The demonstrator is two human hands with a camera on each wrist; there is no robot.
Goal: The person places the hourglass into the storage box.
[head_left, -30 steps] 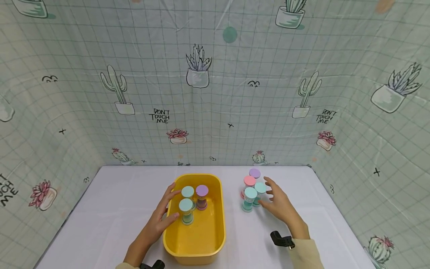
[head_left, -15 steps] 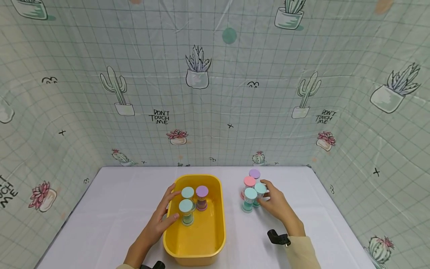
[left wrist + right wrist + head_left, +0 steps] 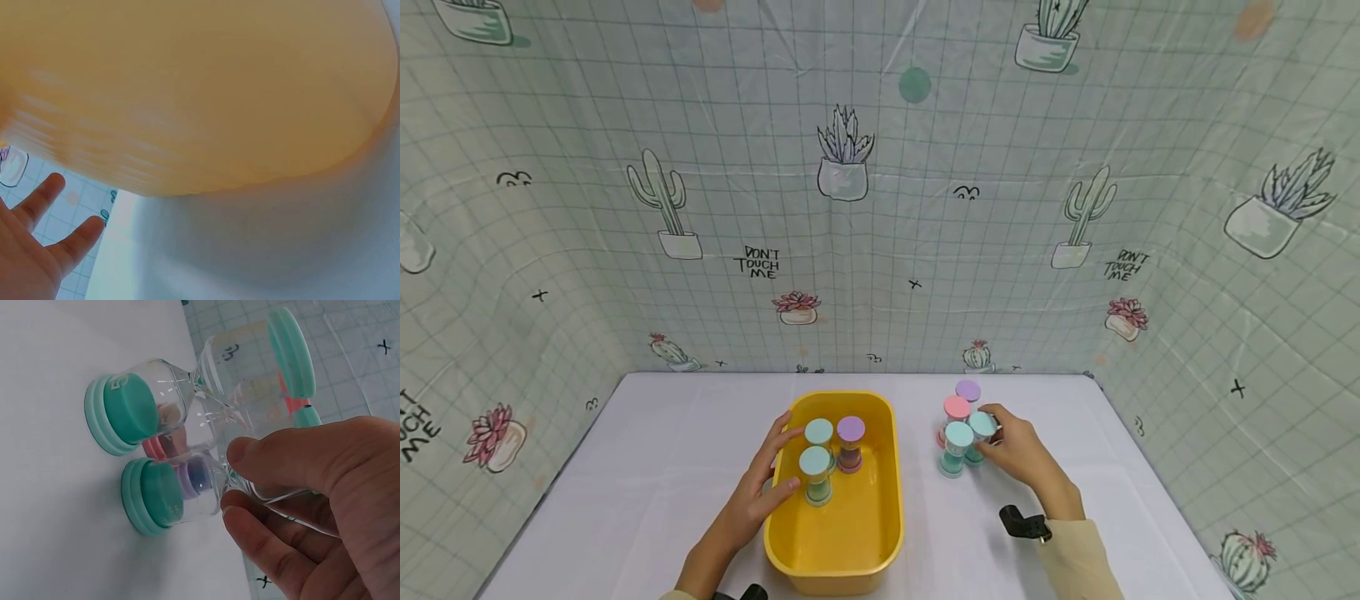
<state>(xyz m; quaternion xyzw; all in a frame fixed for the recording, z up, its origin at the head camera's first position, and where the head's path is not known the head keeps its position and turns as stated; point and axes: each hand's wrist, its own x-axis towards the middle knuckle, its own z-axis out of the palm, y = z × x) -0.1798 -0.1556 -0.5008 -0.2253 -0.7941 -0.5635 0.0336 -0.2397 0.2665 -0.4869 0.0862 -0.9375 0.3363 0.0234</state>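
In the head view my right hand (image 3: 1021,448) pinches a teal-capped hourglass (image 3: 982,426) at its narrow waist. The right wrist view shows thumb and fingers at the glass neck, with teal sand in the lower bulb (image 3: 161,494). Beside it stands another teal hourglass (image 3: 957,450); behind are a pink one (image 3: 956,407) and a purple one (image 3: 968,390). My left hand (image 3: 758,487) rests over the left rim of a yellow tub (image 3: 833,575), its fingers spread. Inside stand two pale teal hourglasses (image 3: 816,475) (image 3: 819,432) and a purple one (image 3: 851,442).
The tub stands left of the hourglass group on a white-covered table (image 3: 625,492). A grid-patterned curtain (image 3: 880,233) with cactus prints surrounds the table at the back and sides. Both wrists carry black straps; the right one (image 3: 1025,523) hangs near the table.
My right hand has moved left to the nearer right teal hourglass and its fingers have closed on the waist. The left hand and tub stay put.
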